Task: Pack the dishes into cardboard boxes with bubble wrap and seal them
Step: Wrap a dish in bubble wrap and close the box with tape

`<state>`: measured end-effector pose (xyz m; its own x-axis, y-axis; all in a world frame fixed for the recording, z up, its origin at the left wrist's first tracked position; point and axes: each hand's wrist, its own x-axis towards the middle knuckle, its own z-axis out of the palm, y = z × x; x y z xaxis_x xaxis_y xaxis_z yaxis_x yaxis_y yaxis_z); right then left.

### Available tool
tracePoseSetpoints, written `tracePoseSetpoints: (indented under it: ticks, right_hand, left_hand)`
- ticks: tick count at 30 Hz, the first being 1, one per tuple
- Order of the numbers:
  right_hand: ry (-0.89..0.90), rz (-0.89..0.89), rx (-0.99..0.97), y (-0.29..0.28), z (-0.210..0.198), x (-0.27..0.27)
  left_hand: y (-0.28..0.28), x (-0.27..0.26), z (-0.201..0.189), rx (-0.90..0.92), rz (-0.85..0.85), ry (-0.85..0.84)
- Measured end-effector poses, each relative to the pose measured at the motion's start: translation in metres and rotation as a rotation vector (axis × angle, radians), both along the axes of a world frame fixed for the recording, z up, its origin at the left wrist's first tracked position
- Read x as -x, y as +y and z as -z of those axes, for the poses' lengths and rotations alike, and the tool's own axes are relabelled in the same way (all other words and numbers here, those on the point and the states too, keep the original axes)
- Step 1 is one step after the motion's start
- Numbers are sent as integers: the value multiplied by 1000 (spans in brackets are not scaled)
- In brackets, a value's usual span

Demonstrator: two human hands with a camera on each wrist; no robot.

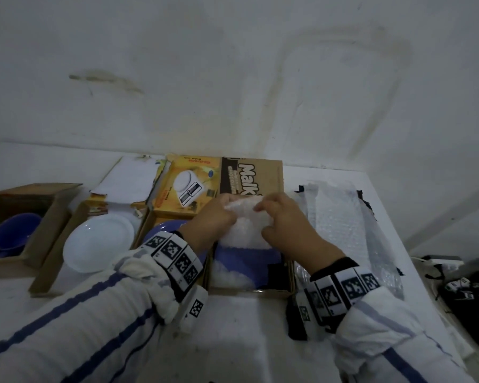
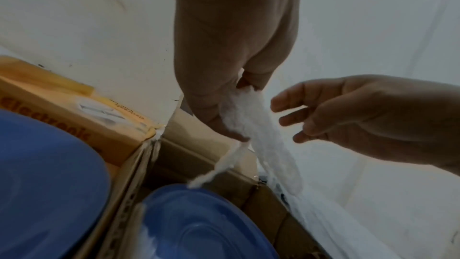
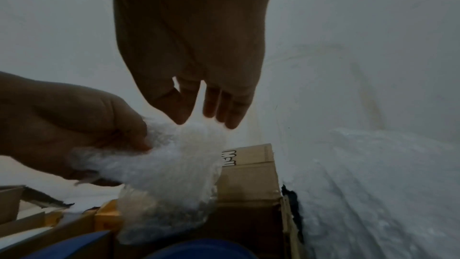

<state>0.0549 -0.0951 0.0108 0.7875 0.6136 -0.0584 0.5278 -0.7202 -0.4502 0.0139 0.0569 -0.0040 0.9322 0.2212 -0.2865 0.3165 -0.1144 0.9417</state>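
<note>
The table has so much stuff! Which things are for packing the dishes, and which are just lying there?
For packing: bubble wrap piece gripped by left hand, right hand touching it; blue plate; cardboard box; white plate.

Just lying there: scale box, black gear.

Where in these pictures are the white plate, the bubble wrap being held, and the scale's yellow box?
white plate (image 1: pixel 98 241), head view, its middle
bubble wrap (image 3: pixel 171 166), right wrist view, bunched middle
yellow box (image 1: pixel 184 186), head view, printed top

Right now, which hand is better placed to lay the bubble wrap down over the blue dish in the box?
Left. The left hand already pinches the bubble wrap above the blue dish; the right hand hovers with straight fingers, holding nothing.
</note>
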Motion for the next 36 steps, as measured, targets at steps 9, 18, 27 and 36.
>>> tracePoseSetpoints:
  ticks: [9, 18, 27, 36]
  right_hand:
    - [-40, -71, 170, 17, 21, -9]
    - [37, -23, 671, 21, 48, -33]
    - [-160, -53, 963, 31, 53, -24]
    - [216, -129, 913, 53, 60, -40]
  left_hand:
    - [10, -6, 30, -147, 96, -98]
    - [33, -15, 70, -835, 283, -59]
    - [40, -15, 67, -844, 391, -70]
    - [46, -12, 56, -855, 467, -47]
